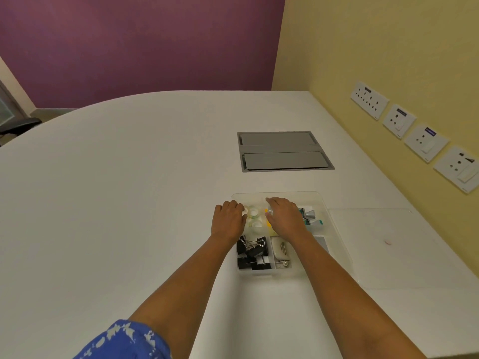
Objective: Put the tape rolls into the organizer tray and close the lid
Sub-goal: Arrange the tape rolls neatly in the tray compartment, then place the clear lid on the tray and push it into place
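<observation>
A clear plastic organizer tray sits on the white table, uncovered. Its far-left compartment holds clear tape rolls, with another one nearer me. My left hand rests over the tray's left edge, fingers curled on a small whitish tape roll at the fingertips. My right hand is over the middle compartments, thumb and fingers pinching a small white roll, mostly hidden. The clear lid lies flat on the table, right of the tray.
Black binder clips fill the tray's near-left compartment, next to a white stapler-like item. Teal and grey items lie at the tray's right. A grey cable hatch is set into the table beyond. Wall sockets line the yellow wall.
</observation>
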`<state>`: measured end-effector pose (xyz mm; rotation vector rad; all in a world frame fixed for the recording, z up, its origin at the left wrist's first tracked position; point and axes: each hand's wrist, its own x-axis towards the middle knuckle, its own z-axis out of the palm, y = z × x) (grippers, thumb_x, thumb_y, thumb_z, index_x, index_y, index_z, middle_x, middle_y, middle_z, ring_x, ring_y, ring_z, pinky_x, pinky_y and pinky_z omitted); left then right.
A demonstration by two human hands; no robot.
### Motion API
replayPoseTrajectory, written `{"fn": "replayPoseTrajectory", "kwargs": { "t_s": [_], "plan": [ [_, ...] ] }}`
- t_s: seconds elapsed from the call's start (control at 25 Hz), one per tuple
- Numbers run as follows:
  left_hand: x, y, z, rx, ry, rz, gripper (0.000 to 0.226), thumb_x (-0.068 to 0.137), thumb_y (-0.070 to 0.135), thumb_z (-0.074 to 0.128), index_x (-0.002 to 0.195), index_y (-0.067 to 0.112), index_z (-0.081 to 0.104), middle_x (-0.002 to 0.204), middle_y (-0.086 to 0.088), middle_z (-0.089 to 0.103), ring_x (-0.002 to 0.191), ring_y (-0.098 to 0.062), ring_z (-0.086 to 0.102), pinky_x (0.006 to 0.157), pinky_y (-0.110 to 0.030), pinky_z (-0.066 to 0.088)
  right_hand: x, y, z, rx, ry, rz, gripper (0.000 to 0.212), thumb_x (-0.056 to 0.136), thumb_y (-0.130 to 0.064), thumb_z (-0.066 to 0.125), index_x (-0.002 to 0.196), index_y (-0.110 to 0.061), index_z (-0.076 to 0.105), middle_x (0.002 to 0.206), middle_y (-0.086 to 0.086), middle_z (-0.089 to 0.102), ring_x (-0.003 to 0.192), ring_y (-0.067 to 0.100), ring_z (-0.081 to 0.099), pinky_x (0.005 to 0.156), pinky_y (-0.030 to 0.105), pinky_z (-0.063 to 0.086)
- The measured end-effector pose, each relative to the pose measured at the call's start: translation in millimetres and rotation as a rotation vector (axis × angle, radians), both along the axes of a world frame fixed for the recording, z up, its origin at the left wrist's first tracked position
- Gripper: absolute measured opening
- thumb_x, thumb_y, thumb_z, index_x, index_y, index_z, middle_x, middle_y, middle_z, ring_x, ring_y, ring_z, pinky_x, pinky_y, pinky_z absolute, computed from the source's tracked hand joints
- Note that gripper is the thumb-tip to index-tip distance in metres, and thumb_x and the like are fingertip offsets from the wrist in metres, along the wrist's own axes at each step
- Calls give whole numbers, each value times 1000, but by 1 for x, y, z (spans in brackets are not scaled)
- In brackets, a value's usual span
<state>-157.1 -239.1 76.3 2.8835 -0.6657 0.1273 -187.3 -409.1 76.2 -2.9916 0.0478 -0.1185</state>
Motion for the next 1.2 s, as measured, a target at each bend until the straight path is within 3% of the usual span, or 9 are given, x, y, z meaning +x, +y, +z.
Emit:
{"fn": "replayPoseTrajectory", "kwargs": {
  "t_s": [0.24, 0.52, 0.84, 1.0, 1.12, 1.2],
  "plan": [
    [-2, -48, 3, -25, 17, -36, 34, 100, 30, 39, 128, 16, 52, 132, -4, 54, 121, -22, 48, 100, -34, 35, -19, -60, -2, 78, -23, -129, 48, 98, -25, 47, 143, -11, 39, 146, 9, 46, 133, 25, 43, 110, 36, 33],
    [-13, -176, -5, -92, 45, -34, 33, 100, 28, 39, 127, 16, 51, 132, -4, 53, 121, -23, 46, 100, -35, 34, -45, -188, -16, 61, -21, -262, 45, 100, -27, 43, 142, -12, 40, 142, 9, 49, 130, 26, 46, 108, 35, 36],
    [-55, -312, -31, -112, 134, -8, 33, 100, 26, 42, 130, 14, 48, 135, -5, 50, 124, -22, 45, 103, -35, 34, -83, -343, -29, 28, 157, -445, 51, 99, -30, 45, 143, -8, 34, 144, 12, 43, 131, 29, 44, 105, 39, 39],
    [-71, -343, -47, -177, 368, 113, 45, 99, 27, 42, 141, 12, 35, 148, -9, 37, 134, -25, 36, 108, -35, 33, -103, -386, -42, 93, 254, -580, 57, 99, -30, 44, 146, -5, 25, 150, 16, 33, 135, 32, 38, 108, 42, 38],
    [-82, -357, -55, -260, 572, 351, 62, 99, 32, 41, 150, 10, 14, 159, -15, 10, 146, -31, 16, 116, -41, 24, -114, -406, -51, 186, 294, -647, 58, 98, -29, 45, 147, -4, 23, 151, 16, 31, 137, 32, 35, 108, 42, 37],
    [-85, -363, -54, -344, 682, 514, 66, 99, 35, 41, 150, 8, 10, 160, -17, 7, 146, -33, 13, 116, -44, 23, -119, -410, -56, 226, 287, -655, 57, 99, -27, 45, 147, -4, 24, 151, 15, 33, 137, 31, 36, 107, 42, 39]
  ]
}}
